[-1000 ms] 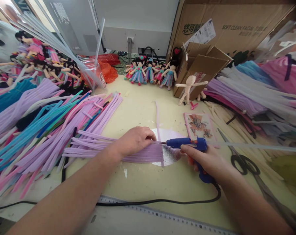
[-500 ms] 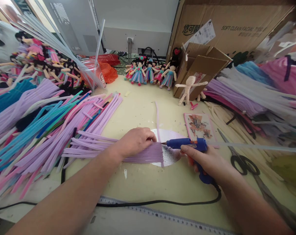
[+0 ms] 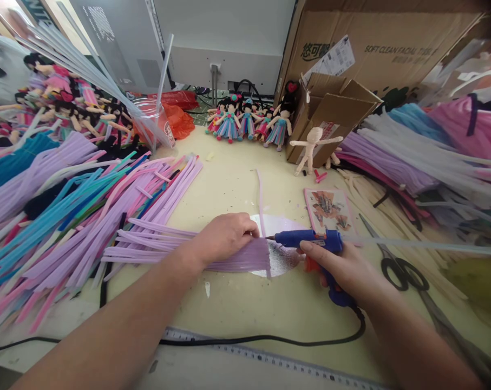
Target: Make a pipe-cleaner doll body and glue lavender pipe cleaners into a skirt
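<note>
My right hand [image 3: 330, 260] is closed round the handle of a blue hot glue gun [image 3: 306, 238], a clear glue stick [image 3: 424, 244] trailing from its back. The nozzle points left and meets the end of a row of lilac pipe cleaners [image 3: 241, 257]. My left hand [image 3: 229, 235] rests on that row, fingers bent and pinched near the nozzle; the fingertips partly hide what they grip. One upright lilac pipe cleaner [image 3: 260, 195] crosses the row's right ends. Beneath lies a shiny silver round mat [image 3: 283, 260].
Loose pipe cleaners [image 3: 86, 227] heap up on the left. Scissors [image 3: 405, 273] lie at right beside a picture card [image 3: 330, 210]. A bare doll figure [image 3: 313, 146] leans on a cardboard box [image 3: 334, 108]; dressed dolls [image 3: 245, 122] stand behind. The black cord [image 3: 249, 340] crosses a measuring tape [image 3: 277, 360].
Almost nothing differs. The whole view has shifted very slightly; both hands, the glue gun and the pipe cleaner row keep their places relative to one another.
</note>
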{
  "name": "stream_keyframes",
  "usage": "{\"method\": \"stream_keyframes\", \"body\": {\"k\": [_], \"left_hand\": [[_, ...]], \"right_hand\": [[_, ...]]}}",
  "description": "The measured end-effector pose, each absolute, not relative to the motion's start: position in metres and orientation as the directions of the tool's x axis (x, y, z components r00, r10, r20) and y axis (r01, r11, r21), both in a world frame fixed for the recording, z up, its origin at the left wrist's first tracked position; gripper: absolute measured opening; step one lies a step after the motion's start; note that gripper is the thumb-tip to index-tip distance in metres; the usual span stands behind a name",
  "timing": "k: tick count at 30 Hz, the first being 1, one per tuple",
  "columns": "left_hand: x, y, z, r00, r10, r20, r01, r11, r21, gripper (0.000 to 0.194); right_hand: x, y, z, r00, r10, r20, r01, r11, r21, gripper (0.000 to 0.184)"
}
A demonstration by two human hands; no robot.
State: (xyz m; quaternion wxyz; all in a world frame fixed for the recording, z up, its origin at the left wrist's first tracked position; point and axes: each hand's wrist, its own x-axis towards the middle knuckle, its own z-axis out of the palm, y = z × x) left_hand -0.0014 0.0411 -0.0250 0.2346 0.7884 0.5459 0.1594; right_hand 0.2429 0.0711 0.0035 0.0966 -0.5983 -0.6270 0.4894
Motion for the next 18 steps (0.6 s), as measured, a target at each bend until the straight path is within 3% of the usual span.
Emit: {"method": "stream_keyframes", "body": {"k": [18], "left_hand": [[-0.001,0.041,-0.027,0.325,0.946,0.014,0.799,-0.282,0.531,0.027]], "right_hand": [[0.236,0.060,0.014,-0.214,0.904,-0.370,0.687,-0.130,-0.715,0.043]]}}
